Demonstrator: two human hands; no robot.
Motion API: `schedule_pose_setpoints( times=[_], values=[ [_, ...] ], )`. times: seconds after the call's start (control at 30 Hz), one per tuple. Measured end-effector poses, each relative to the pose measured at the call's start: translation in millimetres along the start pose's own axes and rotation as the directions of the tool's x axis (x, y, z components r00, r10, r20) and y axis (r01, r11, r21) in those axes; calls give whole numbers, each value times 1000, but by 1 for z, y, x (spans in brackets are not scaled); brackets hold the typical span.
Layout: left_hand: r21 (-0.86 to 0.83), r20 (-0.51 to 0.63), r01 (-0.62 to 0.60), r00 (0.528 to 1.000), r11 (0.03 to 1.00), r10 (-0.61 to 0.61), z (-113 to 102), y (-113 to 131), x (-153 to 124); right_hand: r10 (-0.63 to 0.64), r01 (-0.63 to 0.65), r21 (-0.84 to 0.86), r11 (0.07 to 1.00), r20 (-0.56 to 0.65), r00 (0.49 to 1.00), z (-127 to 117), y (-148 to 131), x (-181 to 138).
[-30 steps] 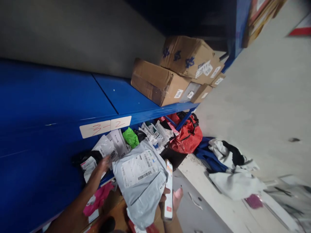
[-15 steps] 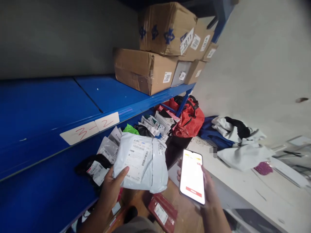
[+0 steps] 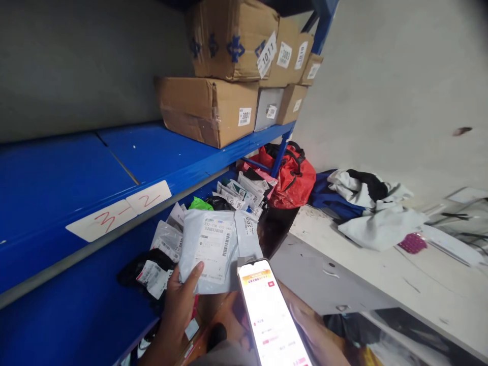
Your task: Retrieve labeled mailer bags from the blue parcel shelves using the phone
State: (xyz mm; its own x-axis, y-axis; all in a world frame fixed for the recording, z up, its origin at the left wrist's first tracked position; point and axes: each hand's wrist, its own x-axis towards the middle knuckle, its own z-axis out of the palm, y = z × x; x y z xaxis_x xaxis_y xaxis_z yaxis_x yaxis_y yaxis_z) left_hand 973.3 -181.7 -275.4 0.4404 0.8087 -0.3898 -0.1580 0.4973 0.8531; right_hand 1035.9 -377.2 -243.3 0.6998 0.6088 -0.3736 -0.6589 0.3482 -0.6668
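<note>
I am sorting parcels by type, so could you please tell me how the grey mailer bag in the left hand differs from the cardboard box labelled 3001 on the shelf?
The grey mailer bag is soft, wrinkled plastic; the cardboard box labelled 3001 is stiff and brown. The bag is held in the grip of the left hand, while the box rests on the blue shelf under another box. The bag's label covers much of its face; the box's is a small corner sticker. Both carry white printed labels.

- Shelf-edge tag (image 3: 118, 211) reads "3-2" in red handwriting.
- Lower cardboard box (image 3: 206, 109) carries a label "3001".
- Upper cardboard box (image 3: 232, 38) carries "1011".
- Neighbouring box (image 3: 287, 53) carries "3003".
</note>
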Motion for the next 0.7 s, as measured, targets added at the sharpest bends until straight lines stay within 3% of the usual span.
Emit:
schedule_pose_setpoints(
  times=[0.1,0.23,0.5,0.7],
  values=[
    [2,-11,4,1000,1000,-4,0,1,-1,148,-162,28,986,280,949,7,-12,-8],
    [25,-9,-27,1000,999,27,-2,1,-3,146,-137,-53,989,488,860,2,-16,-4],
    [-36,-3,-19,1000,999,19,-2,2,-5,113,-24,-173,985,529,841,-6,2,3],
    [-25,-1,-23,1000,999,23,0,3,-6,171,-55,-249,967,472,865,-4,0,-2]
  ],
)
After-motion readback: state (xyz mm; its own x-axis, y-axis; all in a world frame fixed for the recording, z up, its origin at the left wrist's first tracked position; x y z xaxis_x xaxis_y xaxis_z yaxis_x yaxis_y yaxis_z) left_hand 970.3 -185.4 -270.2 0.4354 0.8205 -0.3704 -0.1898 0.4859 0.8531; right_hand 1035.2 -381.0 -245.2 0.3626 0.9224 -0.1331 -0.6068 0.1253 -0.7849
